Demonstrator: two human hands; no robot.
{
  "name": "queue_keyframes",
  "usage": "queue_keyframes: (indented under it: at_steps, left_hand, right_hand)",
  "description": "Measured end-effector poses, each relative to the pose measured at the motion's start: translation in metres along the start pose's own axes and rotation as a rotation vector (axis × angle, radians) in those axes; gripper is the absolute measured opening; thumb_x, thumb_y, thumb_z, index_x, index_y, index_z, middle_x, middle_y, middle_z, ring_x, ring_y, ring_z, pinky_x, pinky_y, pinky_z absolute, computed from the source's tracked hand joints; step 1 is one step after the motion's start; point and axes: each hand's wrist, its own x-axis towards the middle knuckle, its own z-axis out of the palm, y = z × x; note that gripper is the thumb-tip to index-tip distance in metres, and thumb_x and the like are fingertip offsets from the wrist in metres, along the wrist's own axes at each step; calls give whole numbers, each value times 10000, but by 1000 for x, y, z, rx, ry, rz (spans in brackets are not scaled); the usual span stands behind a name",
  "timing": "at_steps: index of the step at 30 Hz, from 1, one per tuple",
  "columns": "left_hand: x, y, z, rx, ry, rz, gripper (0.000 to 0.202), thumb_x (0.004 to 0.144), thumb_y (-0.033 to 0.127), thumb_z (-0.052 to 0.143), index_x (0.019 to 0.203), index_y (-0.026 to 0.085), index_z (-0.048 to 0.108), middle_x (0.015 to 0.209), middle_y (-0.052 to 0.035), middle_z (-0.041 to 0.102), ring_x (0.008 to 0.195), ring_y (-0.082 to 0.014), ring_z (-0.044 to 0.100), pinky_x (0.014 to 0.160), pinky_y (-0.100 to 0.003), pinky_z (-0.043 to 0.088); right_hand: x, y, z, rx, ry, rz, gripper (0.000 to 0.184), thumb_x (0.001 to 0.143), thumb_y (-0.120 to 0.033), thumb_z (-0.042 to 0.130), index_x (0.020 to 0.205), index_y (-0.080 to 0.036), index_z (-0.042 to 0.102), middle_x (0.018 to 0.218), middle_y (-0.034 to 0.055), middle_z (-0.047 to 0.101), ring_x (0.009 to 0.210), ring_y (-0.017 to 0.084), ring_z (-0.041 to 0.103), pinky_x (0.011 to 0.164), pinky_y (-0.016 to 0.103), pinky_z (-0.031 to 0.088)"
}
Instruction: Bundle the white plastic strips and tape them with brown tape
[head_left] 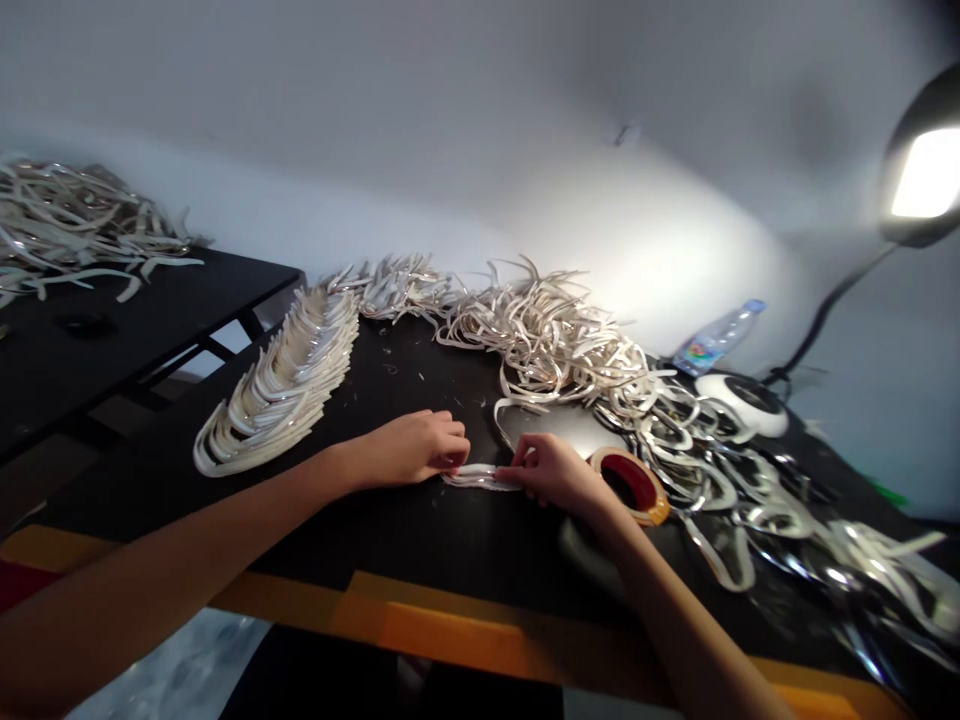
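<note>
1. Glossy strip (480, 477), white with a silvery face, lies as a flattened loop on the worktop (375, 530), held between both grips.
2. Left grip (409, 450): fingers curled together, pressing the strip's left end.
3. Right grip (551, 475): fingertips pinching the strip's right end.
4. Just beyond the right grip: a tape roll (630, 483) with a red core.
5. Left of the left grip: curved strips (281, 385) stacked in an overlapping row.
6. Ahead of both grips: a tangled heap of loose strips (540, 340), and farther right, a plastic water bottle (716, 338).
</note>
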Motion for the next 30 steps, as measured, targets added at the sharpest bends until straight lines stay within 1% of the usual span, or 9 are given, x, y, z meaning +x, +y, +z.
queue_keyframes:
  at_steps: [3, 5, 7, 12, 18, 21, 25, 26, 30]
  left_hand:
    - [-6, 5, 12, 60, 40, 93, 219, 994, 101, 543, 932, 214, 719, 977, -77, 713, 931, -232, 619, 834, -338, 466]
    - [-15, 9, 21, 105, 46, 146, 297, 1023, 98, 468, 1113, 192, 735, 1166, -129, 728, 1089, -261, 650, 946, -361, 505]
    - [-26, 10, 28, 168, 32, 184, 400, 1031, 71, 403, 1325, 134, 666, 1373, -175, 665, 1245, -293, 625, 1049, -397, 507]
    - [-41, 7, 31, 97, 51, 160, 494, 1052, 234, 513, 1539, 151, 502, 1514, -175, 578, 1410, -332, 538, 1167, -463, 472]
    - [-44, -1, 31, -77, 37, 188, 548, 1026, 272, 576, 1562, 202, 488, 1566, -148, 531, 1498, -331, 447, 1229, -476, 414]
    - [-45, -2, 34, -62, 46, 191, 505, 1040, 292, 554, 1525, 154, 533, 1556, -166, 539, 1498, -342, 444, 1244, -483, 384]
    - [-45, -1, 34, -49, 41, 168, 494, 1048, 334, 539, 1503, 144, 559, 1559, -180, 531, 1455, -362, 494, 1230, -503, 378]
    - [-46, -1, 34, -59, 38, 164, 496, 1046, 343, 543, 1501, 149, 562, 1557, -181, 533, 1443, -369, 505, 1222, -512, 379]
    - [-47, -3, 35, -131, 60, 166, 475, 1042, 333, 547, 1484, 165, 585, 1540, -181, 552, 1431, -372, 511, 1223, -528, 349]
  right_hand:
    - [2, 5, 0, -27, 18, -5, 344, 803, -443, 825, 769, -210, 574, 533, -37, 627, 410, 117, 557, 390, 203, 368]
    - [2, 5, 0, -57, 28, 2, 315, 815, -420, 810, 765, -213, 577, 548, -32, 632, 429, 121, 566, 411, 207, 362]
    - [0, 3, 0, -110, 60, -6, 306, 808, -418, 817, 762, -212, 595, 591, -18, 655, 477, 125, 580, 445, 213, 349]
    - [-4, -6, -1, -272, 141, -27, 261, 760, -388, 855, 735, -204, 672, 712, 9, 699, 630, 146, 594, 534, 240, 342]
    - [-4, -16, -6, -220, 1, 13, 375, 740, -478, 877, 654, -193, 650, 593, -33, 630, 559, 124, 529, 518, 251, 312]
    - [-14, -23, 0, -343, 83, -20, 334, 767, -477, 876, 736, -197, 695, 706, -4, 677, 669, 166, 587, 597, 272, 378]
    - [-33, -26, 20, -482, 272, -270, 338, 766, -343, 909, 1048, -228, 762, 1081, 78, 697, 1055, 277, 586, 896, 362, 464]
    - [-36, -25, 25, -462, 282, -309, 343, 797, -303, 886, 1107, -232, 756, 1113, 83, 687, 1082, 277, 576, 933, 374, 463]
    - [-36, -18, 30, -339, 278, -338, 161, 863, -222, 813, 1021, -205, 784, 1009, 59, 677, 978, 227, 607, 906, 339, 464]
